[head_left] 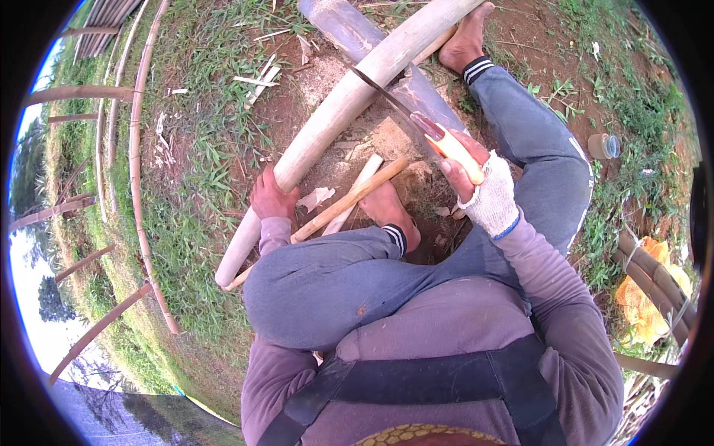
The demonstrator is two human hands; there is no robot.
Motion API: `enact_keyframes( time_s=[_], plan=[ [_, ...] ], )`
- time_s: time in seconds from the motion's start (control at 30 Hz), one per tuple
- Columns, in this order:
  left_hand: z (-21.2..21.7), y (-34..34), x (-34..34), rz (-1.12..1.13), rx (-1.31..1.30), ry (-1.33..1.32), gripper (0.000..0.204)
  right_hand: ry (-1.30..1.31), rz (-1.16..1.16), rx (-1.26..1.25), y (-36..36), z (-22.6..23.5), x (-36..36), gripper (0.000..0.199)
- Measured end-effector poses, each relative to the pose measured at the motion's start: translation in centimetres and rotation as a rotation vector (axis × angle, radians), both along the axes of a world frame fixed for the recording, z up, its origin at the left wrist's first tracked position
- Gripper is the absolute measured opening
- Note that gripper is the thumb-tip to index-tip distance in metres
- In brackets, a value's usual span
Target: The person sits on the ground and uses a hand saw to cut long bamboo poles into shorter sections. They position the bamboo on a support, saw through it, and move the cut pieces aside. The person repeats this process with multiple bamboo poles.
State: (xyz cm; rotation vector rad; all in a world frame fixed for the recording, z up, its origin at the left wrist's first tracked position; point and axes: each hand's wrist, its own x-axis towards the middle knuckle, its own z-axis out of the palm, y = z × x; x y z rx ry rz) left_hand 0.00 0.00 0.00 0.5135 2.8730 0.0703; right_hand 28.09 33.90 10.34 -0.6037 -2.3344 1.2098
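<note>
A long pale wooden pole (321, 141) runs slantwise from lower left to upper right, resting across a thicker greyish log (428, 97). My left hand (273, 195) is closed around the pole near its lower end. In a white fingerless glove, my right hand (476, 172) grips the yellow and dark red handle of a handsaw (459, 154). The saw's thin dark blade (383, 91) lies across the pole near where it crosses the log. Whether the teeth are in a cut is too small to tell. Sawdust (390, 136) covers the ground beside the log.
Two thinner sticks (349, 199) lie below the pole by my bare foot (388, 210). My other foot (466, 37) is beside the pole's far end. Left stands a bamboo rail fence (136, 149). Right are a small jar (604, 146), bundled poles (654, 286) and an orange sack (641, 301).
</note>
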Motion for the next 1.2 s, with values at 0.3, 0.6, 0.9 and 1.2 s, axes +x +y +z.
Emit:
enact_keyframes(
  time_s=[0.3, 0.6, 0.9, 1.2],
  plan=[
    [2.1, 7.3, -0.7, -0.166, 0.097, 0.055, 0.091, 0.051, 0.008, 0.041, -0.2, 0.7, 0.0, 0.048],
    [3.2, 7.8, -0.9, -0.147, 0.123, 0.012, 0.084, 0.001, -0.023, -0.059, -1.6, 2.5, 3.6, 0.048],
    [2.4, 6.8, -1.0, -0.162, 0.171, 0.048, 0.082, 0.168, 0.065, -0.006, -1.6, 1.3, 4.6, 0.046],
    [3.0, 7.0, -0.8, -0.167, 0.163, -0.017, 0.083, 0.047, -0.026, -0.014, -1.1, 0.4, -1.0, 0.046]
  ],
)
